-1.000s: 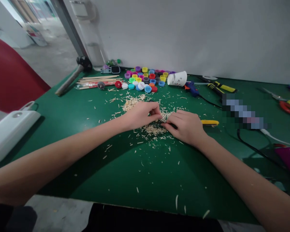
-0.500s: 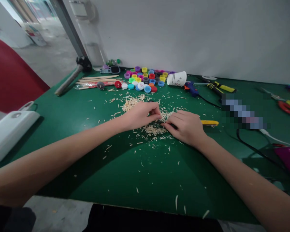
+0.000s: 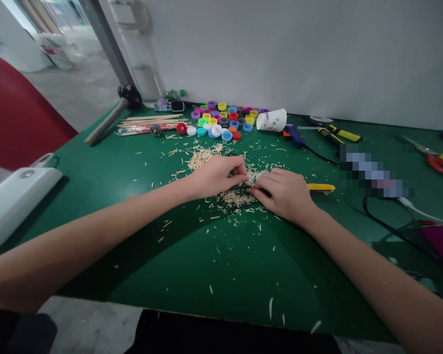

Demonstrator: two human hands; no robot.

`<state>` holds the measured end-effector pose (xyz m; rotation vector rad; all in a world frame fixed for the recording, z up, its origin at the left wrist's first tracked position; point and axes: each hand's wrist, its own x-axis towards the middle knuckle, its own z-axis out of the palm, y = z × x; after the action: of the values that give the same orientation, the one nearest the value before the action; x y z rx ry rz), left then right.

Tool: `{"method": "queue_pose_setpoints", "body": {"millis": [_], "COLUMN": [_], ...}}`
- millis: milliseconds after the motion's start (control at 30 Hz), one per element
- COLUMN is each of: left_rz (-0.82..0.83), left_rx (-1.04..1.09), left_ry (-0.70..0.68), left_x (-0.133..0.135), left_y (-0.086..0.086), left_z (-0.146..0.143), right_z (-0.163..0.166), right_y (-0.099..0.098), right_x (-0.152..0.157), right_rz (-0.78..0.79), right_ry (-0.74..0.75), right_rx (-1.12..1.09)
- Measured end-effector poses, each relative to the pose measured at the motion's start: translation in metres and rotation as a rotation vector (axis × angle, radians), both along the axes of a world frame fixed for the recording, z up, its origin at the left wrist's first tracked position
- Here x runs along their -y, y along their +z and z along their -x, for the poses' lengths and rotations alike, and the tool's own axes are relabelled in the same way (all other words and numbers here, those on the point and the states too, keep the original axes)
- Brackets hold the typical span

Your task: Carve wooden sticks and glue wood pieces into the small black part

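My left hand (image 3: 219, 174) is closed in a pinch above a heap of pale wood shavings (image 3: 238, 197). What lies between its thumb and fingertips is too small to make out. Close beside it, my right hand (image 3: 282, 193) has its fingers curled, with the thumb and fingertips pressed together near something dark. Whatever it holds is mostly hidden. A yellow handle-like piece (image 3: 322, 187) sticks out to the right from behind that hand. More shavings lie behind my left hand, where part of a small dark object also shows.
Behind my hands are colourful bottle caps (image 3: 233, 116), a tipped paper cup (image 3: 272, 120) and a blue glue gun (image 3: 295, 137). Wooden sticks (image 3: 151, 119) and a mallet (image 3: 110, 118) lie at the back left. Pliers (image 3: 339, 133) and scissors (image 3: 441, 162) are right; a white box (image 3: 20, 201) is left.
Both hands keep nearly the same pose and place over the shavings. The whole view has shifted very slightly; nothing has visibly been picked up or let go.
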<state>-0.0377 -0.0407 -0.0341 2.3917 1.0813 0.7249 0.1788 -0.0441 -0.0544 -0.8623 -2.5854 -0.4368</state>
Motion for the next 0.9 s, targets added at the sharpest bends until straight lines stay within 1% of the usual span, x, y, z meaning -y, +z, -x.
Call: {"method": "queue_pose_setpoints", "body": {"millis": [167, 500, 733, 833, 900], "left_rz": [0.007, -0.007, 0.013, 0.0, 0.0], "left_rx": [-0.007, 0.039, 0.058, 0.058, 0.053], "left_ry": [0.018, 0.092, 0.11, 0.138, 0.154], "left_x": [0.0006, 0.0001, 0.0008, 0.0, 0.0003], "left_y": [0.0003, -0.0017, 0.0002, -0.002, -0.0029], "left_z": [-0.0004, -0.0022, -0.0069, -0.0073, -0.0076], "right_z": [0.0002, -0.0013, -0.0008, -0.0006, -0.0005], "right_y": [-0.0004, -0.0008, -0.001, 0.0, 0.0015], "right_x": [0.0, 0.002, 0.0019, 0.0015, 0.0008], "right_rz": [0.04, -0.016, -0.027, 0.001, 0.055], "right_ry": [0.012, 0.007, 0.002, -0.008, -0.009], "right_rx": [-0.006, -0.063, -0.04, -0.013, 0.006]}}
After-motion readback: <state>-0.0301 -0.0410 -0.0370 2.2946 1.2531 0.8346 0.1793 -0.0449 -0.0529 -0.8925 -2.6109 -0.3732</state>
